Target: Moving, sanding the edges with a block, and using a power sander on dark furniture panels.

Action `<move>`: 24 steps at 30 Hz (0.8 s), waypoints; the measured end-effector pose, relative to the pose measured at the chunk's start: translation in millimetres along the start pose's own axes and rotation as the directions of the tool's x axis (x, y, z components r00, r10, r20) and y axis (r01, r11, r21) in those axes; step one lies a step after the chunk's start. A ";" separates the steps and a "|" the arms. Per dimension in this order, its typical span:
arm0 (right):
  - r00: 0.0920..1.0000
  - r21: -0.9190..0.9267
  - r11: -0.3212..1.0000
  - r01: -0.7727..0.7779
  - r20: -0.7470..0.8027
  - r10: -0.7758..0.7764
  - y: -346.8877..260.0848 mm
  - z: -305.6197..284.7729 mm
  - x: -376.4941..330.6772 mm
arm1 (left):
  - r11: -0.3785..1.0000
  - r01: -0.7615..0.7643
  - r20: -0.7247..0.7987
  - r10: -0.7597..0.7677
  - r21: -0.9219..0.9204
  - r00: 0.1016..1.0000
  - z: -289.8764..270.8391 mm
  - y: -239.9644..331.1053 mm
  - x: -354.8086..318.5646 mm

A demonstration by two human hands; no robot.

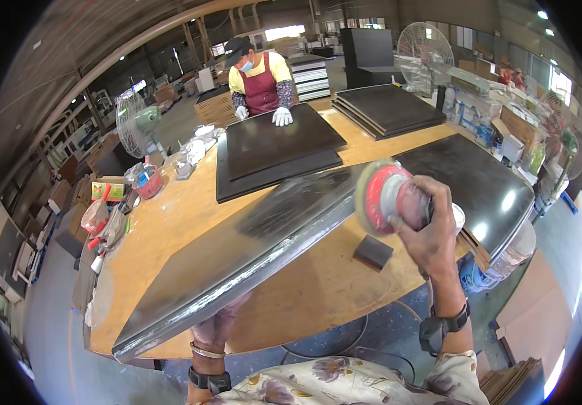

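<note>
My right hand [427,226] is wrapped around the body of a round sander [389,197], red and grey with a yellowish pad. The pad is blurred and meets the right end of a dark panel [217,236]. This panel is tilted over the table, its long near edge [257,270] whitish and scuffed, with dull sanded patches on its face. My left hand [220,322] reaches under that near edge and holds the panel up; its fingers are hidden behind it. A small dark block [373,252] lies on the table beneath the sander.
Across the wooden table [149,223], a person [264,81] in white gloves touches another dark panel [281,138]. Stacked panels [389,108] stand at the back right, glossy ones [473,182] on the right. Red tubs [148,182] line the left edge. A hose [409,310] hangs by my right arm.
</note>
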State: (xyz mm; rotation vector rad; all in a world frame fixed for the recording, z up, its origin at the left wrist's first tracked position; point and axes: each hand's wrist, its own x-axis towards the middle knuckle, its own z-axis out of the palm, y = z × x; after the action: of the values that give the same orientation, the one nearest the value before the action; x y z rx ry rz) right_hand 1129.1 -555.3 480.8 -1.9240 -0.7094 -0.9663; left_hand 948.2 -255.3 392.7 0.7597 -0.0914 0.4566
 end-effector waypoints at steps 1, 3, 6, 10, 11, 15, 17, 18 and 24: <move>0.999 0.033 0.999 0.029 0.034 -0.030 -7.1 -0.3 -4.7 | 1.000 0.007 -0.032 -0.007 0.002 0.999 2.4 -0.1 0.1; 0.990 0.074 0.995 0.070 0.116 -0.078 -40.5 10.0 -17.1 | 1.000 0.018 -0.077 -0.017 0.014 0.997 -0.8 2.9 -0.2; 0.960 0.138 0.978 0.159 0.211 -0.186 -74.4 10.0 -23.4 | 1.000 -0.005 -0.040 0.005 -0.010 0.999 -4.3 3.6 -2.1; 0.980 0.133 0.982 0.134 0.133 -0.151 -50.0 10.6 -13.0 | 1.000 -0.011 -0.081 0.012 0.009 0.997 -7.4 2.4 -3.8; 0.993 0.086 0.994 0.072 0.091 -0.080 -40.2 7.8 -10.1 | 0.999 0.008 -0.070 -0.005 0.052 0.998 -8.5 0.4 -4.1; 0.986 0.054 0.986 0.155 0.052 -0.158 -44.1 11.4 -14.9 | 0.995 0.053 -0.055 -0.058 -0.086 0.997 -5.3 -2.7 -5.5; 0.945 0.236 0.951 0.197 0.214 -0.249 -73.5 20.1 -36.4 | 0.999 0.045 0.015 -0.045 0.014 0.999 -14.1 1.6 -6.2; 0.920 0.193 0.932 0.306 0.190 -0.342 -91.9 24.9 -46.5 | 0.994 0.026 0.094 -0.036 0.102 0.995 -20.3 0.0 -3.8; 0.885 0.204 0.904 0.376 0.212 -0.415 -109.4 28.6 -37.2 | 0.982 -0.039 -0.012 0.042 0.186 0.999 -46.6 4.1 -13.3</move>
State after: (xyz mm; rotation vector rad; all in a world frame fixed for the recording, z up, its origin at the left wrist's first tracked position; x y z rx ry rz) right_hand 1035.6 -481.9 487.3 -1.8113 -1.3310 -0.8805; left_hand 930.6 -225.8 358.3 0.9384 -0.0496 0.5151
